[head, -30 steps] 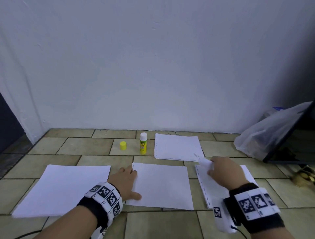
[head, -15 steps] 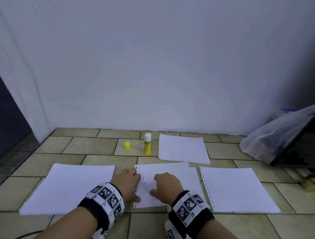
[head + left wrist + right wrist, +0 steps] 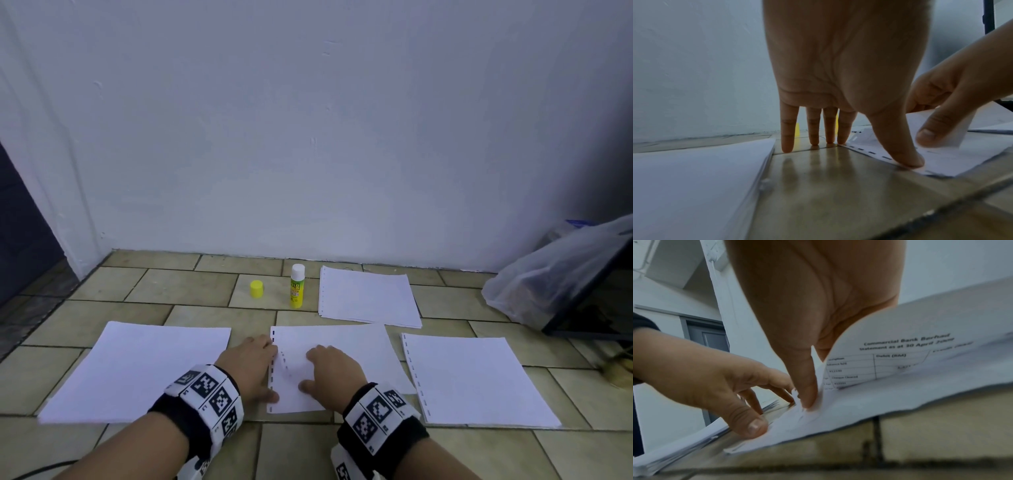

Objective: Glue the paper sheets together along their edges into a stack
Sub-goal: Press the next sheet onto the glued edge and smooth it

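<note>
Tiled floor (image 3: 205, 308) below a white wall, middle stack (image 3: 342, 346) pinned at its punched edge by left hand (image 3: 251, 368), fingers straight, steadying it while right hand (image 3: 330, 371) pinches top sheet (image 3: 900, 356) to align edges.

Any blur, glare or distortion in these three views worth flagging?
Head: dim, bluish, mostly sharp; wide-angle bends the wall edges. Left wrist: tiles reflect the left hand; near paper pile soft. Right wrist: motion-blurred, print on the lifted sheet barely legible; foreground smeared.
</note>
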{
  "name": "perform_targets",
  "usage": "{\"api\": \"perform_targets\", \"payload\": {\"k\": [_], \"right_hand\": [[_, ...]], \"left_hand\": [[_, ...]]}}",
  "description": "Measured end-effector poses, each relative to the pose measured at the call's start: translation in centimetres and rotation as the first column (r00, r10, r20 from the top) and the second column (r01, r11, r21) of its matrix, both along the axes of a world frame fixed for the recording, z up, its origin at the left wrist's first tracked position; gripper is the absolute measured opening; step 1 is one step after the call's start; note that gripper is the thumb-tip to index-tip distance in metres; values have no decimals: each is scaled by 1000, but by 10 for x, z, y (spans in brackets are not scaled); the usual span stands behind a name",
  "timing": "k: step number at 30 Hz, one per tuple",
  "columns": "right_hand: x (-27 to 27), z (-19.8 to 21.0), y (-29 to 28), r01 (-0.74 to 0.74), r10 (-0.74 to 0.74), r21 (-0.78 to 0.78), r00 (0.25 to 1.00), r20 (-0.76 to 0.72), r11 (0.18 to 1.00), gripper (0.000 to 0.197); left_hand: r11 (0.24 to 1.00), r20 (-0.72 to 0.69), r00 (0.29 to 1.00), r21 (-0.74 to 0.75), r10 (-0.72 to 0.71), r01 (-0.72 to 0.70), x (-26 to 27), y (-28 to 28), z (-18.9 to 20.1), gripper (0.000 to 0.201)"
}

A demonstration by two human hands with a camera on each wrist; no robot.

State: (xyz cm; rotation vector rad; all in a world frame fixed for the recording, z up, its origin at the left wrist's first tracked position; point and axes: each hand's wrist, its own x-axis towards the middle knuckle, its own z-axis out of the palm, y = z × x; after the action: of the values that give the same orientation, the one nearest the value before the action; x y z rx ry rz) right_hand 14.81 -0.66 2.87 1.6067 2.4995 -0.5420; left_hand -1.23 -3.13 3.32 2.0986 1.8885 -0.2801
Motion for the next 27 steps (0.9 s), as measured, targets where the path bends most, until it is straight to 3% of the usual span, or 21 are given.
{"api": "perform_targets", "payload": {"k": [7, 20, 27], "right_hand": [[0, 2, 1, 48, -50, -29, 996, -67, 998, 53], [-15, -9, 3, -6, 6, -16, 1000, -30, 1000, 54], [-16, -5, 4, -7, 7, -30, 1000, 2, 1000, 58]], "left_hand": [[997, 34, 996, -12, 77, -76, 3, -3, 1, 73], [1000, 35, 999, -13, 19, -19, -1, -3, -1, 69], [997, -39, 999, -75, -36, 33, -4, 0, -1, 73]]}}
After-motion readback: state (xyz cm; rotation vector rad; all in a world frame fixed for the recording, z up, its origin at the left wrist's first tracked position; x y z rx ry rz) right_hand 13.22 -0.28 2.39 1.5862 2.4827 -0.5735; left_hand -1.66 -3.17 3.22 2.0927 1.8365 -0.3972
